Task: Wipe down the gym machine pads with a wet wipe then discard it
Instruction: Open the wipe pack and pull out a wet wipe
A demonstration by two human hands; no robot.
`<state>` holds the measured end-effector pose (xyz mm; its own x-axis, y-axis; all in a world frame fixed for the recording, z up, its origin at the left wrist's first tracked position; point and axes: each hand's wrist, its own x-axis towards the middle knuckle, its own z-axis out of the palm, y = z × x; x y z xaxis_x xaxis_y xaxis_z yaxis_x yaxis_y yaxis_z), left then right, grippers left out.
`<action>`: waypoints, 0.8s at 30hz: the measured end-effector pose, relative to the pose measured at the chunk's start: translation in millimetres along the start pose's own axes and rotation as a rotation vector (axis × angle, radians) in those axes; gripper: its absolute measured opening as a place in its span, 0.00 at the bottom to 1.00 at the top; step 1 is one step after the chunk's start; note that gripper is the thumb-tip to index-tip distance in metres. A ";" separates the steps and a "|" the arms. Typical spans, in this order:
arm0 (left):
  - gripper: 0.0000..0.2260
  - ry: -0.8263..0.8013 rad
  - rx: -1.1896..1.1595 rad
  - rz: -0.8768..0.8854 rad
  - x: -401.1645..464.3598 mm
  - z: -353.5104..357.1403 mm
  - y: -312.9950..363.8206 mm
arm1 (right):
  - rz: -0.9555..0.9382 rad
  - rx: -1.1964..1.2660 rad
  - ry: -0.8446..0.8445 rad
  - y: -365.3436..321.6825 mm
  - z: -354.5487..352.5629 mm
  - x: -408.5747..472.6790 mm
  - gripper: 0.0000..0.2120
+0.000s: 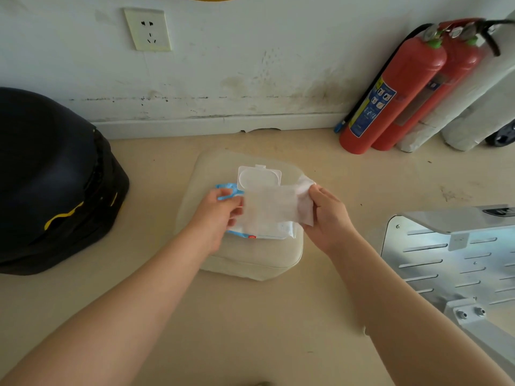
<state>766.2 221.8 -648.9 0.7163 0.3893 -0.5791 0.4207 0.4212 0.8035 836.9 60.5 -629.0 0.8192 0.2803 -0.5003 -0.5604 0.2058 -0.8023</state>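
A white wet wipe [271,206] is stretched between my two hands, just above a blue and white wipe pack [260,232]. The pack's white flip lid [259,176] stands open. My left hand [220,215] pinches the wipe's left edge. My right hand [327,215] grips its right edge, where the wipe bunches up. The pack lies on a beige cushion pad [250,260] that rests on the floor. The middle of the pack is hidden behind the wipe.
A black bag-lined bin [53,176] stands at the left. Two red fire extinguishers [401,90] lean against the white wall at the back right. A metal machine plate with slots and bolts [457,263] sits at the right. A wall socket [147,29] is above.
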 end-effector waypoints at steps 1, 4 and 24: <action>0.11 0.088 0.196 0.109 0.9 1.5 -2.9 | -0.016 -0.038 0.004 -1.6 0.0 -0.9 0.11; 0.06 0.004 0.329 0.289 -13.1 19.6 2.8 | -0.046 -0.084 -0.059 -4.3 4.8 -6.7 0.11; 0.15 0.414 0.070 0.164 10.9 -2.8 13.6 | 0.046 0.005 0.222 -23.4 -1.8 -27.1 0.11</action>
<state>778.1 234.1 -644.7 0.5000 0.7472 -0.4379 0.3671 0.2751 0.8885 828.1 46.4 -597.3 0.7992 0.0759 -0.5962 -0.5979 0.2020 -0.7757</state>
